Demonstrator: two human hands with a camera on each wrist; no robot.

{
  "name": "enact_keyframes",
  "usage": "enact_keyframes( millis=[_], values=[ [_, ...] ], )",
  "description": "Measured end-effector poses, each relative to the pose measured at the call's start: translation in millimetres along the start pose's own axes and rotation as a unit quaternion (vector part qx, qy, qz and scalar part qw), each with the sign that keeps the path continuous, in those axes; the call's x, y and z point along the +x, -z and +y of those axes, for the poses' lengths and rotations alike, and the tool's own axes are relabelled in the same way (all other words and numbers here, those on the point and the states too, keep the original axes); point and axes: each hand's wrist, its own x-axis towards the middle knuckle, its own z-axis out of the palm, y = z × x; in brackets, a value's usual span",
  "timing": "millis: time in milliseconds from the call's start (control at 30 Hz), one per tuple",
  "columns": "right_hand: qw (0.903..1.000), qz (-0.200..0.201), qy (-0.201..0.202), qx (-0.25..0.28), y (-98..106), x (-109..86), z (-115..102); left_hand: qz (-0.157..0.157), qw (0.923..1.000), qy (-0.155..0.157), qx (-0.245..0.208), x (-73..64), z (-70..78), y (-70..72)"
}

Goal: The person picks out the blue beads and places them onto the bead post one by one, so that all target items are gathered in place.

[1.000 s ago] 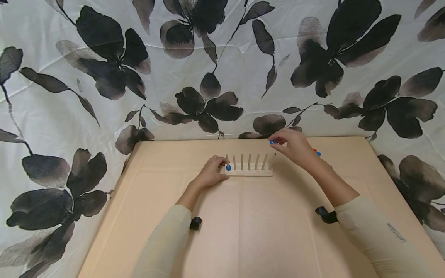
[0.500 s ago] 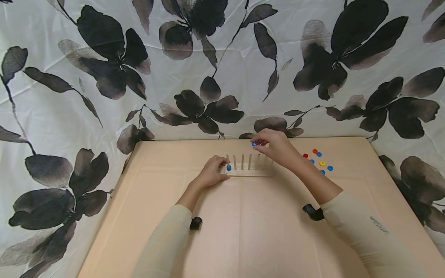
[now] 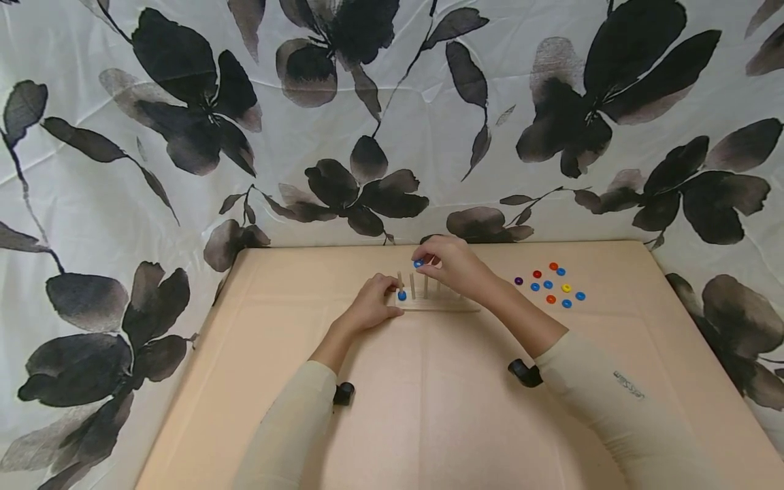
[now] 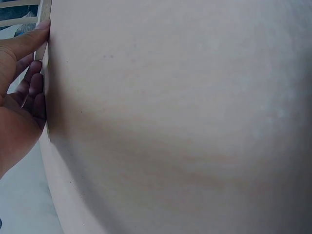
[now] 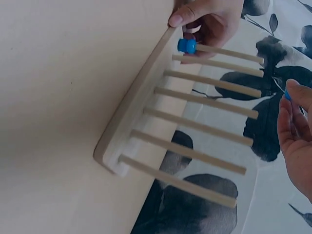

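Note:
A wooden peg rack point(image 3: 441, 311) with a row of upright pegs stands on the board. My left hand point(image 3: 371, 299) grips the left end of its base, thumb on the front edge and fingers behind. Blue beads point(image 5: 186, 46) sit low on the leftmost peg, close to the left fingers. Between the right thumb and forefinger, a small blue bead point(image 3: 418, 263) is pinched. That right hand point(image 3: 456, 271) is above the rack near the tops of the left pegs, overlapping several pegs in the head view. The right wrist view shows the other pegs bare.
Right of the rack lie several loose beads, among them a yellow bead point(image 3: 566, 288), a red bead point(image 3: 537, 274) and a purple bead point(image 3: 518, 280). Behind the tan board point(image 3: 306, 408) hangs a floral cloth point(image 3: 392, 136).
My right hand has moved left over the rack with the blue bead, from beyond its right end to the left pegs, uncovering the loose beads. The left hand has stayed at the base.

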Motion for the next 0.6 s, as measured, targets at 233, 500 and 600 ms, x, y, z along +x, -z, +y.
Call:
enact_keyframes(
  millis=[233,500,600],
  values=[
    [0.9998,-0.015,0.004,-0.01,-15.1,12.7,-3.8,0.001,0.9999,-0.011,0.004,0.2,-1.8,0.9],
    [0.9993,-0.035,-0.006,-0.014,-27.1,22.2,-6.2,-0.004,0.9998,-0.017,0.006,1.6,-3.4,0.7],
    [0.999,-0.041,0.0,-0.019,-29.6,23.8,-7.9,-0.002,0.9997,-0.022,0.007,1.8,-2.7,0.4]
  ],
)
